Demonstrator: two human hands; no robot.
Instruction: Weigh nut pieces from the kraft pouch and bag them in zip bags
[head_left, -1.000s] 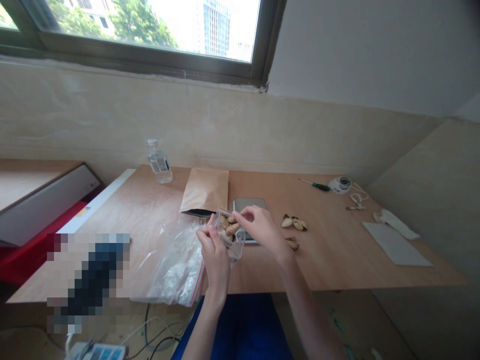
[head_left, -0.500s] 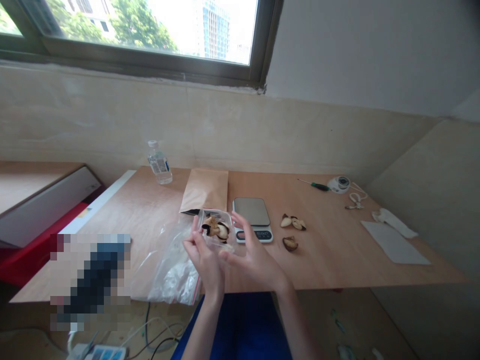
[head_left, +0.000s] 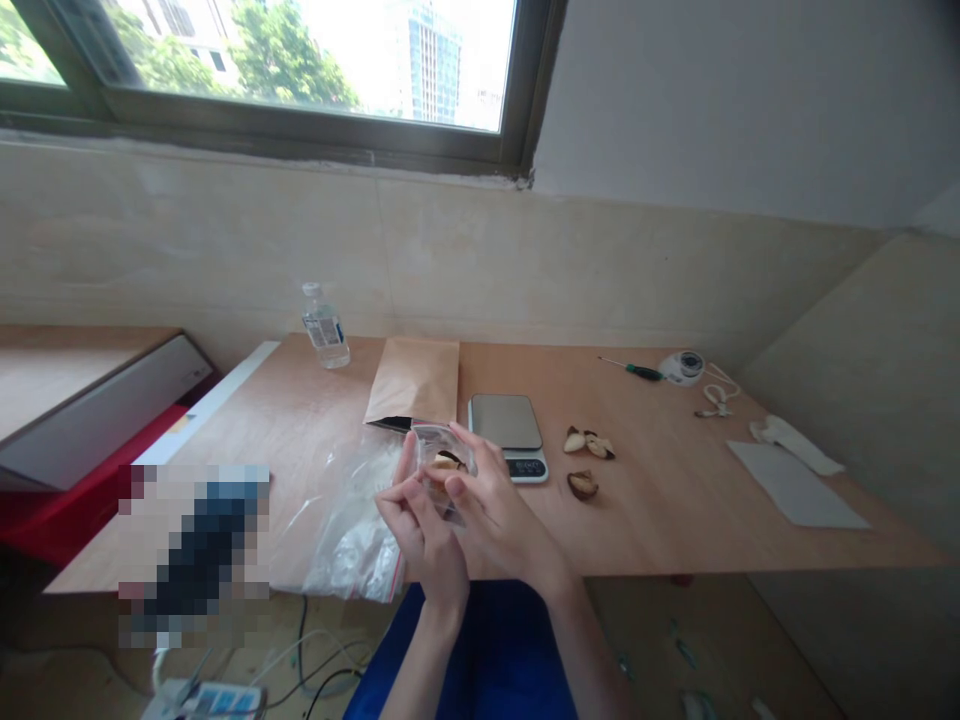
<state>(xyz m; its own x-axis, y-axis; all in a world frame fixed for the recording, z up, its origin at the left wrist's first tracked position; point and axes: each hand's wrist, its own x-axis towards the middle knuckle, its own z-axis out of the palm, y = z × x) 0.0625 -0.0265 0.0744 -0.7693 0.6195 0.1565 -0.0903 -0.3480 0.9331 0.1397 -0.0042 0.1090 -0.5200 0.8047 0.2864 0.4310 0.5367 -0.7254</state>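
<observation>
Both hands hold a small clear plastic bag (head_left: 442, 455) with brown and cream nut-like pieces inside, above the near edge of the wooden table (head_left: 675, 500). My left hand (head_left: 420, 525) pinches the bag's lower left side. My right hand (head_left: 487, 510) has its fingers closed round the bag's right side. Just behind the bag sits a small digital scale (head_left: 510, 430). Three loose nut pieces (head_left: 589, 460) lie on the table right of the scale.
A pile of clear zip bags (head_left: 352, 525) lies left of my hands. A brown paper pouch (head_left: 412, 385) and a small bottle (head_left: 325, 328) stand farther back. A green screwdriver (head_left: 634, 371), a white round device (head_left: 681, 367) and white paper (head_left: 795, 485) lie at right.
The bag has come down from over the scale toward me. Both hands have closed in around it, and the right hand now covers more of it.
</observation>
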